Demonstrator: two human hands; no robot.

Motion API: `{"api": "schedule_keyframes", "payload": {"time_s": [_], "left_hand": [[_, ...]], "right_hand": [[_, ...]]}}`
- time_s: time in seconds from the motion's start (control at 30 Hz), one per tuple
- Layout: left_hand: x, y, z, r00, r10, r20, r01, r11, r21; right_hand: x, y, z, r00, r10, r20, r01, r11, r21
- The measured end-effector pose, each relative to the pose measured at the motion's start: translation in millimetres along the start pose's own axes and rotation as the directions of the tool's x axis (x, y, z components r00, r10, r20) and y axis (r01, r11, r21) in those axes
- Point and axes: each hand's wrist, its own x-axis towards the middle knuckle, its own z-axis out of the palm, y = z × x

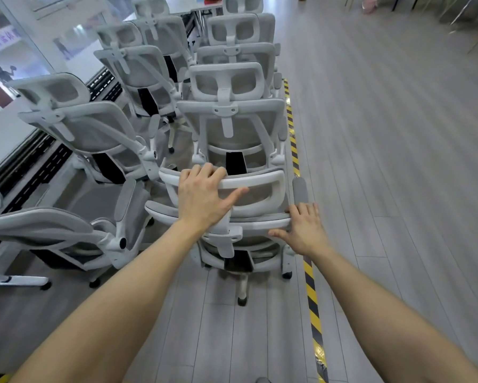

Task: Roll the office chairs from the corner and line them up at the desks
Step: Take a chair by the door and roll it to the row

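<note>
A white-framed grey mesh office chair (240, 239) stands right in front of me, its back toward me. My left hand (204, 197) grips the top of its headrest (260, 181), fingers curled over the rim. My right hand (304, 230) holds the right end of the backrest's top edge, fingers over it and thumb below. Straight ahead of it is a row of matching chairs (232, 117), packed one behind another. More chairs (94, 134) face the desks (2, 139) on the left.
A yellow-and-black floor tape line (311, 288) runs along the right of the chair row. Right of it is open grey plank floor (398, 161). Another chair (52, 233) sits close at the near left. Glass walls stand behind the desks.
</note>
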Motion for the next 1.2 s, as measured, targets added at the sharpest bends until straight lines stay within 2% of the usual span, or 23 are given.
{"api": "schedule_keyframes", "payload": {"time_s": [0.53,0.7,0.83,1.1,1.2], "left_hand": [[15,12,2,0.997,-0.013,0.08,0.012,1.0,0.008],[17,15,-8,0.983,0.031,0.179,-0.037,0.999,0.029],[9,15,-18,0.968,0.071,0.242,-0.089,0.994,0.061],[-68,2,-65,0.954,0.166,0.251,-0.183,0.982,0.043],[-122,-33,-65,0.904,0.1,0.415,-0.141,0.987,0.07]], "right_hand": [[-3,-8,-13,0.998,0.058,0.001,-0.058,0.994,-0.092],[-5,-9,-35,1.0,0.005,0.021,-0.002,0.989,-0.147],[-35,-37,-56,0.998,-0.052,-0.041,0.046,0.991,-0.124],[-96,-97,-68,0.993,-0.12,0.023,0.122,0.982,-0.148],[-99,-126,-61,0.98,-0.179,0.084,0.19,0.969,-0.158]]}}
